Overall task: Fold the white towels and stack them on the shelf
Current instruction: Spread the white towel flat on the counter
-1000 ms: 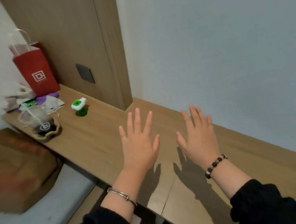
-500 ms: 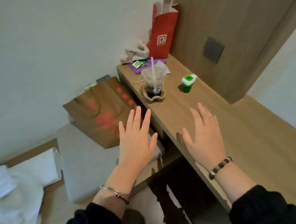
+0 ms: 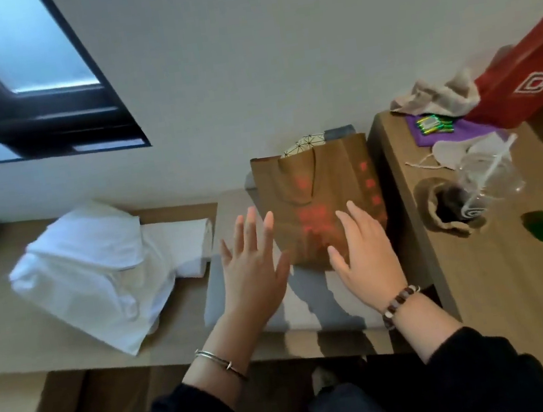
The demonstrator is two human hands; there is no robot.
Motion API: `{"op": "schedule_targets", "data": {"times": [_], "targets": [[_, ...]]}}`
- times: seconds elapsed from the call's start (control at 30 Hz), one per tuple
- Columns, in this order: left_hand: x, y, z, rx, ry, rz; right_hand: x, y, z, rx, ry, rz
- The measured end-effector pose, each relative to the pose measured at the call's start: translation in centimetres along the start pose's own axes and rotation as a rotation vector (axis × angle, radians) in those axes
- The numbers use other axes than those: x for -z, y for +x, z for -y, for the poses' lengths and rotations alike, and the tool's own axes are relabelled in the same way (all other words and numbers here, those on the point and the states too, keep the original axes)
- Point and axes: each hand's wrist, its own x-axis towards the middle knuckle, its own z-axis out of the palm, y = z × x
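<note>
Both hands empty and held flat in the air: left hand (image 3: 250,277) and right hand (image 3: 364,255) with fingers (image 3: 251,224) spread apart, holding nothing. White towels (image 3: 92,274) lying in a loose crumpled heap on the low bench (image 3: 15,340), well apart to the left, beside one rolled towel (image 3: 189,247). Probably soft, light, limp cloth; easy to sag. Best to take at two corners of one edge, then lift and shake flat before folding.
</note>
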Motion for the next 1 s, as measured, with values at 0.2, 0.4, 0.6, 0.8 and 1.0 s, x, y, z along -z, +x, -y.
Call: {"op": "schedule_targets", "data": {"times": [0.2,0.4,0.6,0.8,1.0], "targets": [[0.8,2.1,3.9,0.132,0.011,-0.013,-2.6,6.1,4.0,0.132,0.033,0.099],[2.4,2.5,10.8,0.271,0.012,-0.03,-4.9,9.4,9.9,0.217,0.097,0.144],[4.1,4.6,20.0,0.248,-0.024,-0.07,-9.1,12.6,19.3,0.222,0.096,0.119],[4.4,5.6,36.7,0.203,-0.028,0.003,-17.8,15.0,32.9,0.154,0.082,0.116],[6.1,4.3,53.9,0.184,0.059,0.109,-24.9,16.1,44.9,0.179,-0.036,0.247]]}}
